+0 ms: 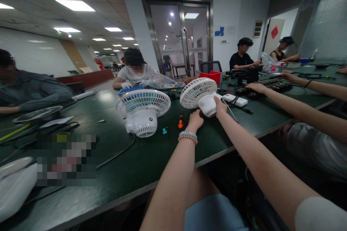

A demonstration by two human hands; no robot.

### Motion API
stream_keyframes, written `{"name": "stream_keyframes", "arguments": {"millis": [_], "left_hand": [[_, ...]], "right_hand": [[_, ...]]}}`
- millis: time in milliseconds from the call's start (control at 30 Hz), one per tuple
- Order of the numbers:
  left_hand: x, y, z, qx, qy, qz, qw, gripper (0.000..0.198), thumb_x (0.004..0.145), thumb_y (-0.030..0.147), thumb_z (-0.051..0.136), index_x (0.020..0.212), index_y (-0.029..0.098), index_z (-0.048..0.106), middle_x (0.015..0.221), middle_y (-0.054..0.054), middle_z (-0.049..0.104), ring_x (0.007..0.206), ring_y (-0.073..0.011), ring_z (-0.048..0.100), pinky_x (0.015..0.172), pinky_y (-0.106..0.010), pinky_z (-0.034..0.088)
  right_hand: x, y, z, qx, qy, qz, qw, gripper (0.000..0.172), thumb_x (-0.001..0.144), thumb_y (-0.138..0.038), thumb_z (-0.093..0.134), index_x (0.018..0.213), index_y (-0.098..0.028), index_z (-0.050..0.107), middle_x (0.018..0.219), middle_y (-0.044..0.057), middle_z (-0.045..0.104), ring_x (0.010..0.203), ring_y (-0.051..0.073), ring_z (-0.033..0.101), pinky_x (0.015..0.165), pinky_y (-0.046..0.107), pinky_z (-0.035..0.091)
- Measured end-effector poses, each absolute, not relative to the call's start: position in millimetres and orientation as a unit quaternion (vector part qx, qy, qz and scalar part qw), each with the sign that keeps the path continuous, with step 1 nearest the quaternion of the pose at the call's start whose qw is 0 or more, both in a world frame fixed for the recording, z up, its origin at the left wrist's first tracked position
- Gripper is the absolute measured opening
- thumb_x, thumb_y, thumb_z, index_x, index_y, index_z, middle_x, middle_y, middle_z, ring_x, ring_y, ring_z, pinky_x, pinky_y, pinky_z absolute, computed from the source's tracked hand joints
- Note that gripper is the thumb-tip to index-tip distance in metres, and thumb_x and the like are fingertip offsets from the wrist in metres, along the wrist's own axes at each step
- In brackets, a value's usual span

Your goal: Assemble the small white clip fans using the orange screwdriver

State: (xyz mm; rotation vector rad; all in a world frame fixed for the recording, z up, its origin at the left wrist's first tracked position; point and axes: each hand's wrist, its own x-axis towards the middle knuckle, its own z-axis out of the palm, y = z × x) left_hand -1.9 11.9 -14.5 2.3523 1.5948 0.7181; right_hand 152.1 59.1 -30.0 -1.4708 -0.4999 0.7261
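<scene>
1. White plastic is seen at the lower left of the frame, where a rounded object [16, 187] is laid on the green table [114, 178].
2. Left of centre, a first fan [143, 115] is stood on its motor housing, its grille turned upward; a thin cable [119, 153] is trailed from beside it toward the lower left.
3. Between the two fans, a small teal piece [164, 131] and an orange-and-black tool [180, 122] are left on the tabletop.
4. Near the middle of the frame, the left hand [195, 120] is set against the lower left of a second fan's [208, 104] housing. Its fingers are curled inward; how firmly anything is gripped cannot be told, since the fingertips are hidden.
5. Just right of centre, the second fan is held tilted, its grille leaned to the upper left. The right side of its housing is clasped by the right hand [221, 107], whose fingers are bent around it and partly hidden.
6. Farther right, a white box [235, 100] is seen near that hand, and dark parts [276, 86] are touched by another person's hands [256, 87].
</scene>
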Motion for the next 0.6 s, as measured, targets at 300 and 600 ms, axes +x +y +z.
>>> {"name": "stream_keyframes", "arguments": {"millis": [300, 600], "left_hand": [[-3, 11, -15, 0.794, 0.542, 0.246, 0.12, 0.042, 0.07, 0.004, 0.045, 0.109, 0.016, 0.055, 0.104, -0.008, 0.065, 0.095, -0.0184, 0.059, 0.082, -0.026, 0.044], [-2, 8, -13, 0.79, 0.55, 0.243, 0.119, 0.04, 0.073, 0.009, 0.048, 0.112, 0.017, 0.055, 0.109, -0.009, 0.063, 0.099, -0.0204, 0.058, 0.084, -0.028, 0.043]], "right_hand": [[149, 54, -24, -0.654, -0.187, 0.324, 0.657, 0.066, 0.058, -0.059, 0.064, 0.101, -0.009, 0.064, 0.095, 0.013, 0.068, 0.095, 0.025, 0.061, 0.075, 0.031, 0.051], [149, 47, -19, -0.656, -0.204, 0.333, 0.646, 0.069, 0.061, -0.06, 0.061, 0.105, -0.006, 0.062, 0.099, 0.016, 0.066, 0.097, 0.026, 0.06, 0.073, 0.031, 0.052]]}}
